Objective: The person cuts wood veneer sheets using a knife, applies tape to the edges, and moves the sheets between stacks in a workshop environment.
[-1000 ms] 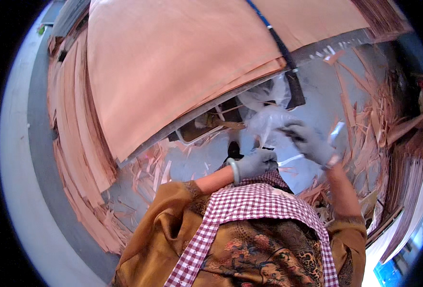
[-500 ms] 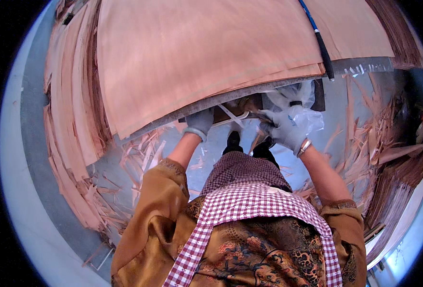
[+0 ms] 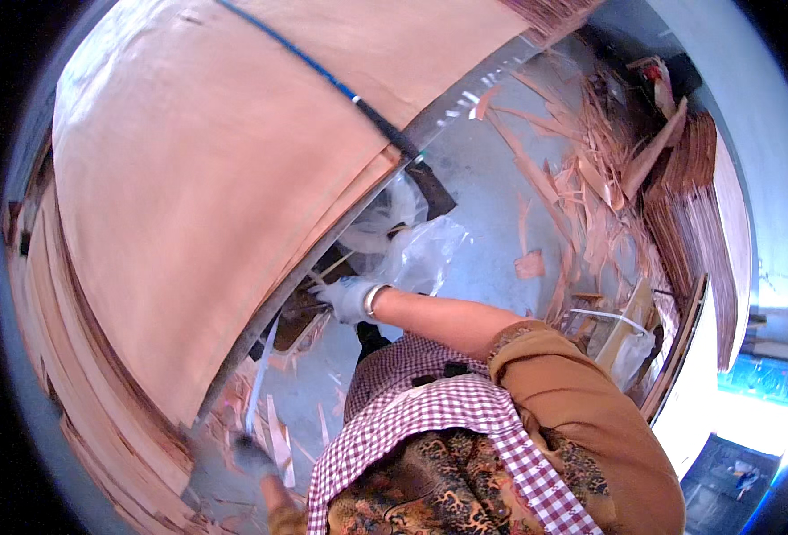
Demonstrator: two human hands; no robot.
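A large stack of thin pinkish wood veneer sheets (image 3: 207, 178) fills the upper left, with a blue strap (image 3: 323, 76) across its top. My right hand (image 3: 348, 300), in a white glove, reaches into the dark gap under the stack's lower edge, among thin pale sticks; its fingers are partly hidden. My left hand (image 3: 253, 456), in a grey glove, is low at the bottom and grips the lower end of a long thin pale strip (image 3: 260, 379) that runs up toward the stack's edge. A crumpled clear plastic bag (image 3: 422, 254) lies just beyond my right hand.
Veneer scraps (image 3: 590, 178) litter the grey floor (image 3: 492, 196) at the right. More stacked veneer (image 3: 693, 205) stands at the far right, and layered sheets (image 3: 55, 357) curve down the left. Small offcuts (image 3: 274, 437) lie near my feet.
My left hand has dropped from the stack's edge to the lower left with the thin strip. My right hand has moved left into the gap under the stack. The view has tilted.
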